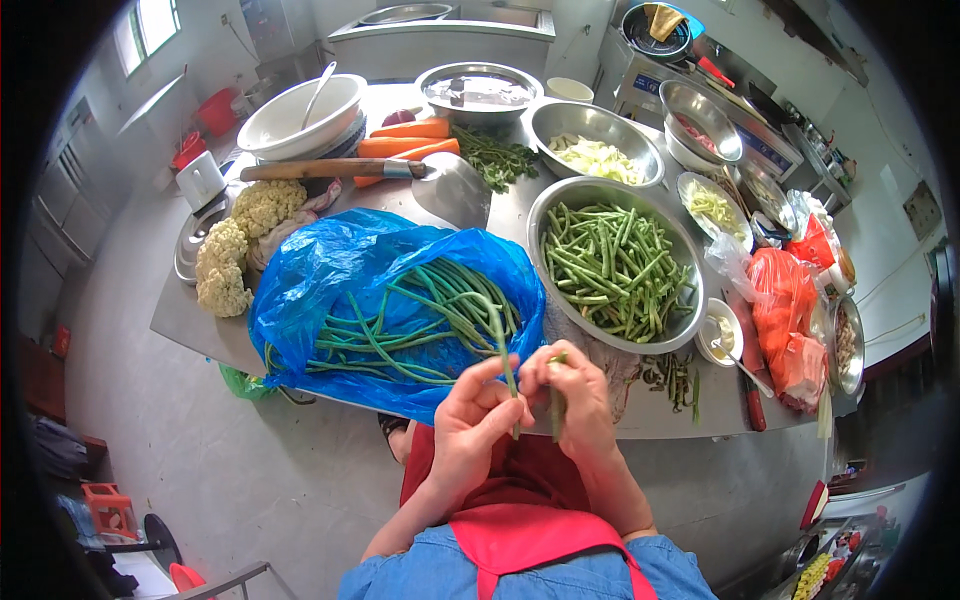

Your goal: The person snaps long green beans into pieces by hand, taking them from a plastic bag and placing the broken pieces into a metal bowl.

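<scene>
My left hand pinches a long green bean, which rises from its fingers toward the bag. Close beside it, my right hand is closed on a short bean piece that hangs below the fingers. In front of my hands a blue plastic bag lies spread open, with a bundle of long green beans in it. To the right, a steel bowl is filled with cut bean pieces. Bean trimmings lie on the table below that bowl.
Cauliflower sits left of the bag. Behind it are a wooden-handled cleaver, carrots, leafy greens and a white bowl. On the right stand a small bowl with a spoon, a red-handled knife and a red bag.
</scene>
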Demonstrator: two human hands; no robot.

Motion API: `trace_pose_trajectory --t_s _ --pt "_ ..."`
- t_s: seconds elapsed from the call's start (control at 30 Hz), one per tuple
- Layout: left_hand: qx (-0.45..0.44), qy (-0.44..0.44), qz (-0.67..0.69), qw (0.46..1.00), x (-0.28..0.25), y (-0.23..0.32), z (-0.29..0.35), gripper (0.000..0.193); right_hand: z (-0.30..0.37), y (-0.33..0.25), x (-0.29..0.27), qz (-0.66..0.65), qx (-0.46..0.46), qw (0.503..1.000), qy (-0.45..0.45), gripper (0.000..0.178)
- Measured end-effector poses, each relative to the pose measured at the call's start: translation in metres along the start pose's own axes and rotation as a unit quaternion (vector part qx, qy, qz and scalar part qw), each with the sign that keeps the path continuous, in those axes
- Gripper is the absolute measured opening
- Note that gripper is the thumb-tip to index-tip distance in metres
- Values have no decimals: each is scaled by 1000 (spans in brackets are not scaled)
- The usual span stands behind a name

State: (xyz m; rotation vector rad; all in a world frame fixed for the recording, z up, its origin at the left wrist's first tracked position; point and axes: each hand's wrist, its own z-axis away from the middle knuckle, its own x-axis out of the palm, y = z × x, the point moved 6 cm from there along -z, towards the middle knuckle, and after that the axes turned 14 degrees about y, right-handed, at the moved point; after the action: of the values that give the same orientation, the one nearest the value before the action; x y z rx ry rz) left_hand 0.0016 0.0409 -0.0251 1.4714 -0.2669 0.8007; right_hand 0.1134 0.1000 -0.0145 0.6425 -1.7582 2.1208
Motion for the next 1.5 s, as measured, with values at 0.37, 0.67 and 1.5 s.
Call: trace_pose_trajectory --t_s 0.37,0.67,1.5 --pt "-71 0 -41 997 -2 -17 -4 58 -2 8 -8 178 83 976 -88 18" --pt "-31 24 -65 997 -4 -16 -10 40 21 -9 -12 237 53 962 -129 16" --pt "-51 -47 -74 995 5 -8 0 57 6 -7 -11 227 37 971 -66 13"
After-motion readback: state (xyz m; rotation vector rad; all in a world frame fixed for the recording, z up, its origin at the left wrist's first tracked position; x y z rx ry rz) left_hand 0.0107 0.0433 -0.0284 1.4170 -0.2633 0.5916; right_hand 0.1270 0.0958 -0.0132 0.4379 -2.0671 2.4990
